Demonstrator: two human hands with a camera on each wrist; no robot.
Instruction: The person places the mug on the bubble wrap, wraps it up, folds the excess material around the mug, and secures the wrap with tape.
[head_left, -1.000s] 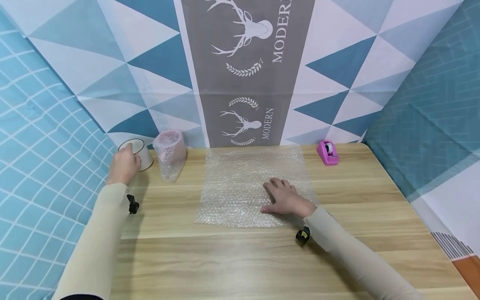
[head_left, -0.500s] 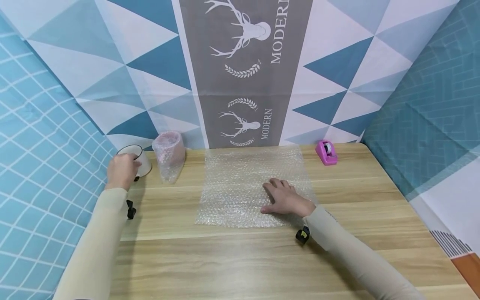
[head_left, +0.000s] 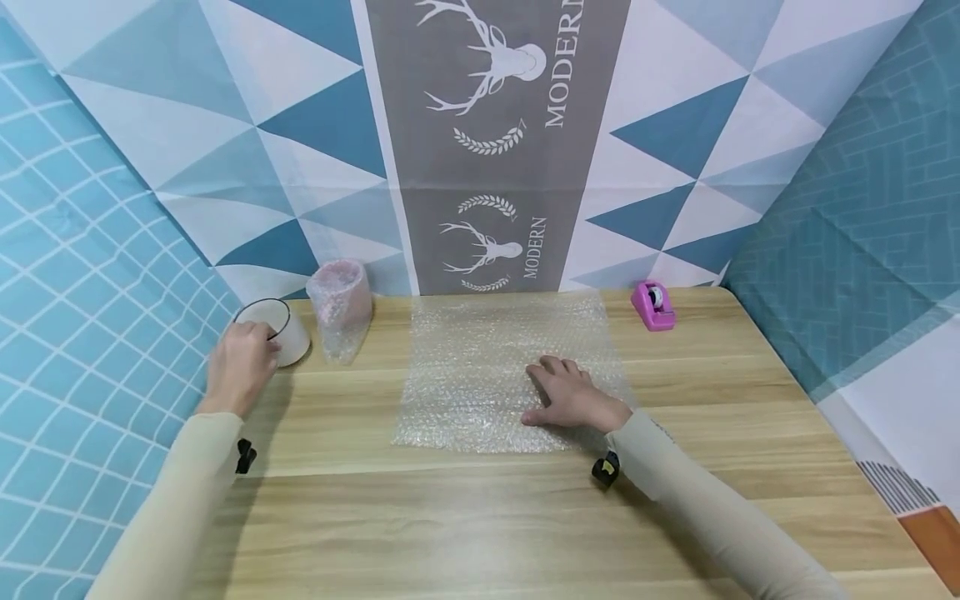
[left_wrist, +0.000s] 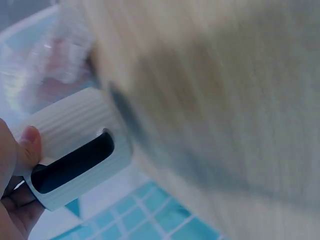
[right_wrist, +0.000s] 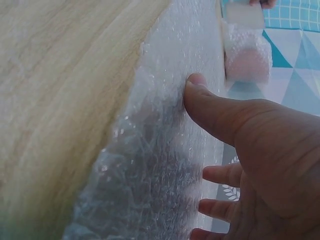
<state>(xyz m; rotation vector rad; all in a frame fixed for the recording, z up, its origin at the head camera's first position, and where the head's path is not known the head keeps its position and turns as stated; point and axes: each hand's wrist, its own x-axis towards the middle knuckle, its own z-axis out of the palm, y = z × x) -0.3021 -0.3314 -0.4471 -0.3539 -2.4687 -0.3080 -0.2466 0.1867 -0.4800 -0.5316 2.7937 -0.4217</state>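
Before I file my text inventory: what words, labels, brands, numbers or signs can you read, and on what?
"MODERN", upper, on the grey wall panel.
"MODERN", lower, smaller, same panel.
"7"-like marks by wreaths: cannot tell whether digits.
Print on right sleeve: too small to read.

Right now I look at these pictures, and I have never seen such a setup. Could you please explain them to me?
There is no machine: you see a bare human left hand and right hand. The wide picture comes from a camera worn on the head, looking forward and down; the two close ones come from cameras worn on each wrist. On the table are a flat bubble-wrap sheet, a pink wrapped bundle and a pink tape dispenser. The left hand holds a white cup near its rim; the right hand rests on the sheet.
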